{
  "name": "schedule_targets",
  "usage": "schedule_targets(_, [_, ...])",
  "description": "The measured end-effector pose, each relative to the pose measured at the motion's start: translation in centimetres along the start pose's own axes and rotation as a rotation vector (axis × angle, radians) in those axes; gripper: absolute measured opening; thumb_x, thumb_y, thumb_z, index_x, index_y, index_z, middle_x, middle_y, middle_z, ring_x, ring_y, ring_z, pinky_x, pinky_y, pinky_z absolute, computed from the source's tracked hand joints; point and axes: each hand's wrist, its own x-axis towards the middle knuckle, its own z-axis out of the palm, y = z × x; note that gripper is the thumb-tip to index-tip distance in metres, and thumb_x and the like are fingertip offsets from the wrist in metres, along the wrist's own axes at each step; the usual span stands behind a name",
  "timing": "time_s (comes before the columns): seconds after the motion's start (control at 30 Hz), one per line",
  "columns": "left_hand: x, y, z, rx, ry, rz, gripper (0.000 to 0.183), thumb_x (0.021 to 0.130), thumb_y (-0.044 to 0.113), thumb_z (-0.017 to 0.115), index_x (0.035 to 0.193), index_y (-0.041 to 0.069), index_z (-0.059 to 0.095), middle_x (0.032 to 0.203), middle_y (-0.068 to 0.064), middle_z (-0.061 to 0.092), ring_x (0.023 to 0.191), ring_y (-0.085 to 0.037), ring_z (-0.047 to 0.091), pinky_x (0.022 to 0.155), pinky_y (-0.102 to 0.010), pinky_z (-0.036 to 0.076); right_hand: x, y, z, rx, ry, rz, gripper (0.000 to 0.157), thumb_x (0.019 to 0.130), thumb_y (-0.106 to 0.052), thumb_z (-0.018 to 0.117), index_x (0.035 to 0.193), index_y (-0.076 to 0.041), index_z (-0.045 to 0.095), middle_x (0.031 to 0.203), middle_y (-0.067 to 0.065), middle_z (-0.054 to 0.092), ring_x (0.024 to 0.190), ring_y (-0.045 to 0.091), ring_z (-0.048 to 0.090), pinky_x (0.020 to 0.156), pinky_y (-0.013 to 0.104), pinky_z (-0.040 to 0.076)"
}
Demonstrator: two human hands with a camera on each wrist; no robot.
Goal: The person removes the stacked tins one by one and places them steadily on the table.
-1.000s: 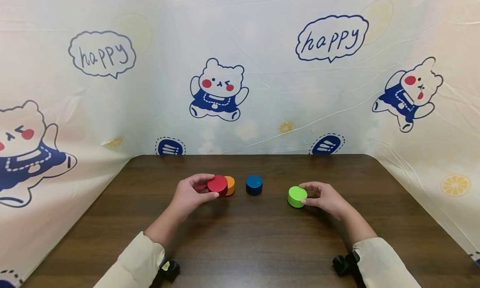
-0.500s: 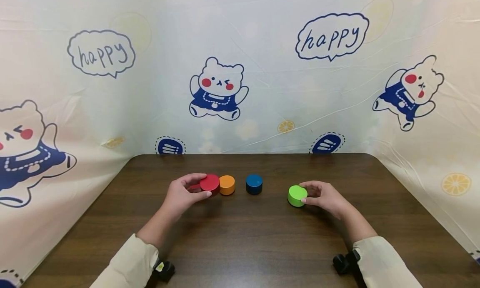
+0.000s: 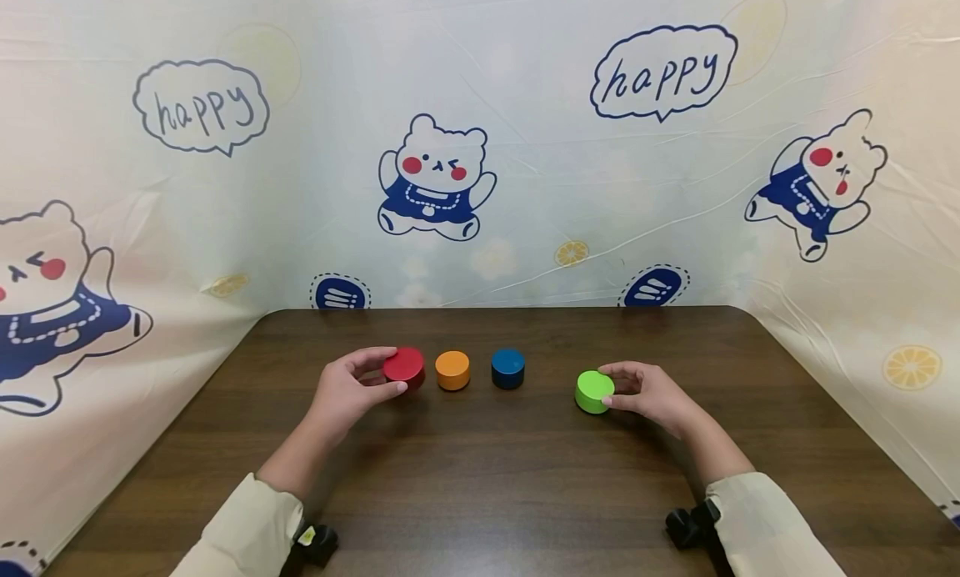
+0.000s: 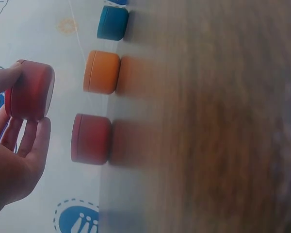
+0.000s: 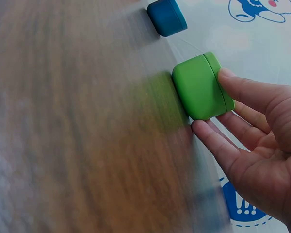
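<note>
My left hand (image 3: pixel 343 395) grips a round red block (image 3: pixel 403 367) between thumb and fingers, lifted off the table. The left wrist view shows a second red block (image 4: pixel 91 139) standing on the wood below, hidden in the head view behind the held one. To its right stand an orange block (image 3: pixel 452 370) and a dark blue block (image 3: pixel 507 368). At the right, a light green block (image 3: pixel 594 392) sits on the table, and my right hand (image 3: pixel 651 395) pinches it from its right side, as the right wrist view confirms.
The dark wooden table (image 3: pixel 510 494) ends at a back edge against a pale printed curtain (image 3: pixel 540 143), which also rises on both sides. Black camera mounts (image 3: pixel 317 545) are strapped to the wrists at the cream sleeves (image 3: pixel 243 531).
My left hand has carried the red block leftward, from overlapping the orange block to left of it, uncovering the orange one. My right hand and the green block have stayed put.
</note>
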Motion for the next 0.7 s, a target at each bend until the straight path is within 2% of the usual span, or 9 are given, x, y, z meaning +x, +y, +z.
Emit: schedule_targets(0.7, [-0.1, -0.9, -2.7, 0.062, 0.024, -0.028, 0.065, 0.077, 0.026, 0.084, 0.135, 0.014, 0.058, 0.138, -0.013, 0.053, 0.123, -0.032, 0.053, 0.093, -0.038, 0.051, -0.1, -0.1, 0.0, 0.019, 0.003, -0.008, 0.054, 0.085, -0.013, 0.076, 0.133, 0.003, 0.054, 0.130, 0.022, 0.058, 0.118, 0.035, 0.058, 0.090, 0.035, 0.053])
